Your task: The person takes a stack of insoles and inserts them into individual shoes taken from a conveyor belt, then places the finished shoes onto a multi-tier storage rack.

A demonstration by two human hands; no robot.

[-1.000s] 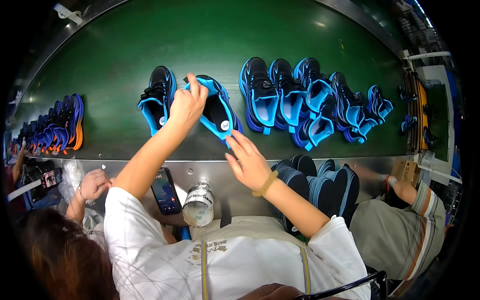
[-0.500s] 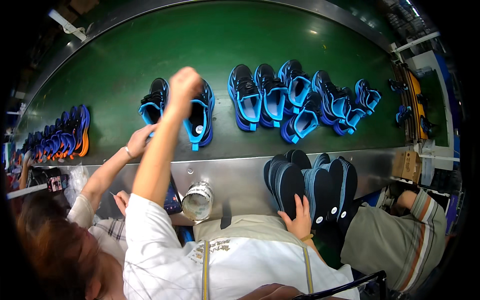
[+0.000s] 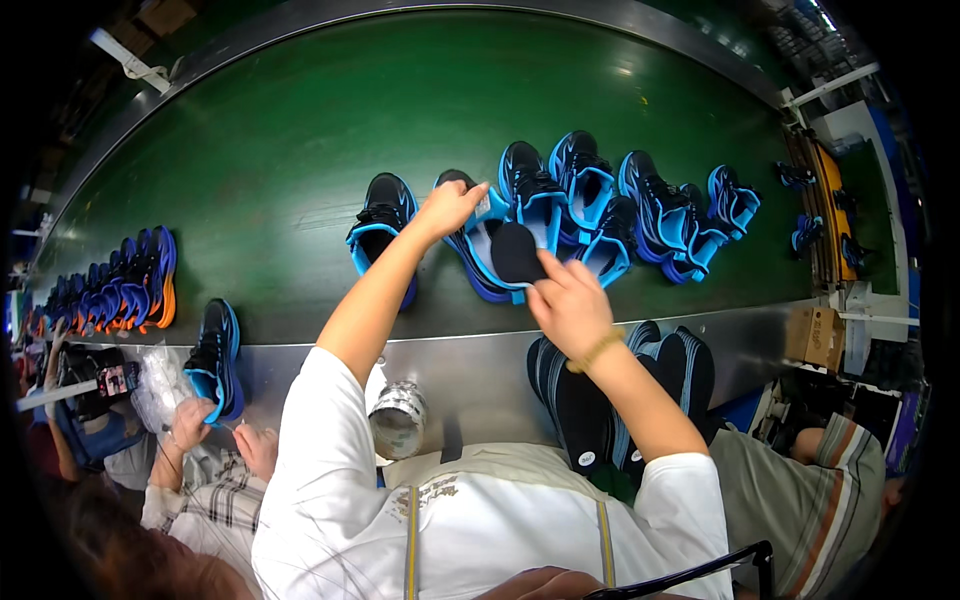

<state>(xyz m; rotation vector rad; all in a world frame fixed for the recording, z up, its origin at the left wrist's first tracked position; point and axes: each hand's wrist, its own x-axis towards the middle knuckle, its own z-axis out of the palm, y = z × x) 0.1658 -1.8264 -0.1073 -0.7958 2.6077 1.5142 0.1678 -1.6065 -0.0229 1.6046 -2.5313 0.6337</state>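
Pinching with the left hand [image 3: 452,208] the light-blue tongue [image 3: 492,206] of a black-and-blue shoe [image 3: 478,246], resting on the green table [image 3: 330,110] between both hands. With the right hand [image 3: 575,308], gripping a black insole [image 3: 516,254] by its end, just over the opening of this shoe. Having another shoe [image 3: 384,212] left of the left hand, and insole stacks [image 3: 574,400] near the right wrist.

I face a green table [image 3: 300,130]. Black-and-blue sneakers [image 3: 525,175] stand on it, orange-soled shoes [image 3: 142,270] to my left.

Long green worktop [image 3: 330,100], grey metal front panel [image 3: 480,375] (1 white bar [image 3: 128,58], upper left)
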